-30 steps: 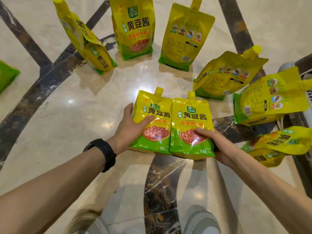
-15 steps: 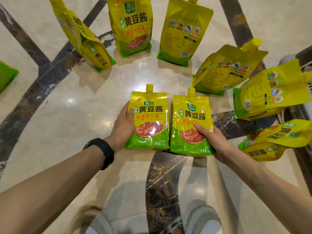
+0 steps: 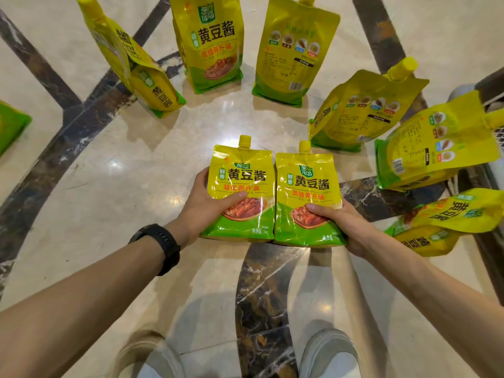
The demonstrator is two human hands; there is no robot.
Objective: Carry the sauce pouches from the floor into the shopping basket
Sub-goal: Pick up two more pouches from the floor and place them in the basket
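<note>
- Head view, biggest first: the marble floor (image 3: 81, 214) fills the frame, glossy, with dark veined bands. A pouch dropped on it could slide or split, I judge.
- At the right edge, a patch of white mesh (image 3: 501, 143) is probably the shopping basket. Too little shows to be sure, so I would be swinging toward a rim I barely see.
- Spare pouches ring the top and right: an upright pouch (image 3: 212, 42) at upper centre, a leaning pouch (image 3: 136, 64) at upper left, and tilted pouches (image 3: 436, 148) at right. A careless sweep rightward could topple those.
- At frame centre, the left pouch (image 3: 242, 175) and the right pouch (image 3: 308, 186) sit side by side with their edges touching. I cannot tell whether their bottoms clear the floor.
- My left hand (image 3: 207, 205) clasps the left pouch's outer edge, thumb across the front. My right hand (image 3: 343, 222) does likewise on the right pouch. One-handed pinches on slick film may slip if the pouches are heavy.
- Print reads 黄豆酱 large, 鲜香 beside it and 超值两斤装 in red. The bottom line seems to say 1kg.
- A black watch (image 3: 158, 246) is on my left wrist.
</note>
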